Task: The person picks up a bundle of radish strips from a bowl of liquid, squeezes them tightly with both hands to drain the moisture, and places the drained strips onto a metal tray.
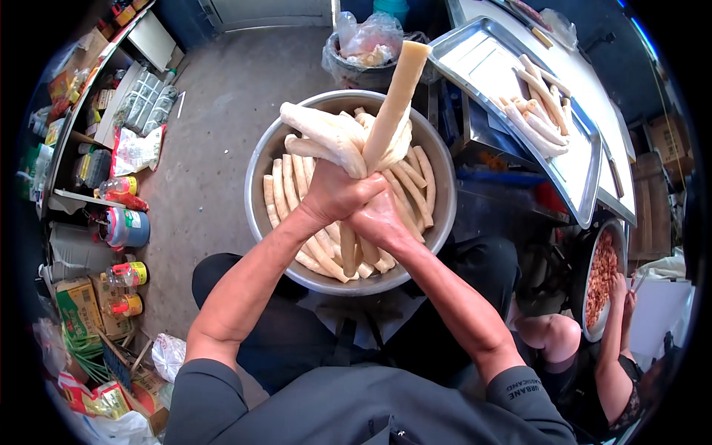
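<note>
A large metal basin (257, 178) stands between my knees, filled with several long, pale, tube-shaped pieces (319, 256). Above it, my left hand (335, 194) and my right hand (380, 215) are pressed together, both closed. From the grip a thick tan rod (397, 100) rises, tilted away and to the right. Soft, whitish, skin-like folds (330, 141) bunch around the rod's lower part and flop over to the left. My fingers partly hide the place where rod and folds meet. Which hand bears on which cannot be fully made out.
To the right, a metal tray (475, 55) on a table holds more pale tubes (545, 111). Beside it, another person's hands (623, 289) work at a pan of reddish chopped food (602, 278). A lined bin (363, 70) stands behind the basin. Shelves with bottles (126, 274) line the left.
</note>
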A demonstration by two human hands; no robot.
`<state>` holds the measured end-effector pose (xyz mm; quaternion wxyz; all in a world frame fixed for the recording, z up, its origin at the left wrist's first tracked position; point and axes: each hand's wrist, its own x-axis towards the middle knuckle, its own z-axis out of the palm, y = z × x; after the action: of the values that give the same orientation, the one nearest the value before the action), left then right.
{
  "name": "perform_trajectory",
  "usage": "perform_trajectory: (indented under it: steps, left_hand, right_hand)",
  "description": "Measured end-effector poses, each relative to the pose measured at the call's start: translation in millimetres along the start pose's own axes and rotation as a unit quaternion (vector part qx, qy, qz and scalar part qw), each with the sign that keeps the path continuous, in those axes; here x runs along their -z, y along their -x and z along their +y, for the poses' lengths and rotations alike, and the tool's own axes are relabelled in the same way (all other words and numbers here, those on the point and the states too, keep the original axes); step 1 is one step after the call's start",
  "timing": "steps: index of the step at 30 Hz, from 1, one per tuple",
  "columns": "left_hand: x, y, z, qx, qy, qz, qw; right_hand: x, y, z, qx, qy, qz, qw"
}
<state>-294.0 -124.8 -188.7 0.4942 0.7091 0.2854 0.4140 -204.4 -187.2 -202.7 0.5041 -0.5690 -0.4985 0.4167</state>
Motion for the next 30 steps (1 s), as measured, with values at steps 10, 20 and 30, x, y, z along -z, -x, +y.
perform_trajectory:
  steps: [10,20,30]
  left_hand:
    - [11.7,5.4,5.0,0.036,-0.048,-0.038,0.997]
    - [8.2,8.0,3.6,0.014,-0.061,-0.005,0.998]
    - [11.3,0.8,27.3,-0.007,-0.028,0.036,0.999]
  right_hand:
    - [-13.5,-2.3,14.3,0.015,-0.015,0.015,1.0]
    - [-12.2,1.5,12.0,-0.036,-0.003,-0.019,0.999]
    - [13.5,-16.0,-28.4,0.03,0.034,-0.003,0.999]
